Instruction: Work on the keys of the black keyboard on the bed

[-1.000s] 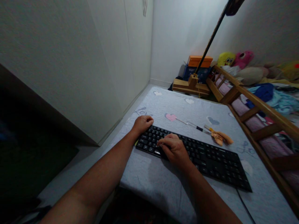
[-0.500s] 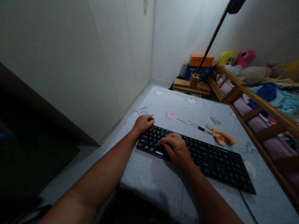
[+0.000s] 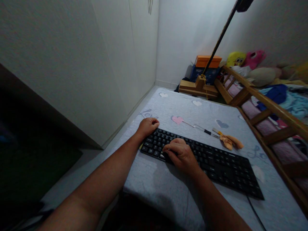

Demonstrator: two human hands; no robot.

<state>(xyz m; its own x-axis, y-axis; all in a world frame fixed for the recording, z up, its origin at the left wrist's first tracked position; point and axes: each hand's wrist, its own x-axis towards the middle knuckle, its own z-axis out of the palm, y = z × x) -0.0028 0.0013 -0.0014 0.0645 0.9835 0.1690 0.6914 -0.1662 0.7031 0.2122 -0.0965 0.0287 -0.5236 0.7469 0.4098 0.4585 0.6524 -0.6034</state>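
A black keyboard [image 3: 223, 168] lies at a slant on the pale blue cloth with hearts. At its far left corner my left hand [image 3: 147, 126] is closed, fingers curled against the edge. My right hand [image 3: 180, 153] is over the left half of the keys, thumb and fingers pinched together. Whatever the pinch may hold is hidden or too small to name. Beyond the keyboard lie a thin metal rod [image 3: 188, 123], a wire tool with a black grip [image 3: 207, 132], a small flat brush [image 3: 217, 131] and a bunched orange cloth [image 3: 231, 142].
A white cabinet [image 3: 120, 64] rises on the left. To the right runs a wooden bed rail [image 3: 271, 99], with plush toys and bedding behind it. At the back stands a wooden base [image 3: 199, 86] with a black pole, near an orange box [image 3: 208, 61]. The keyboard cable [image 3: 255, 211] trails toward the front.
My right hand has shifted slightly left and down over the keys, its fingers more curled. My left hand stays at the keyboard's corner.
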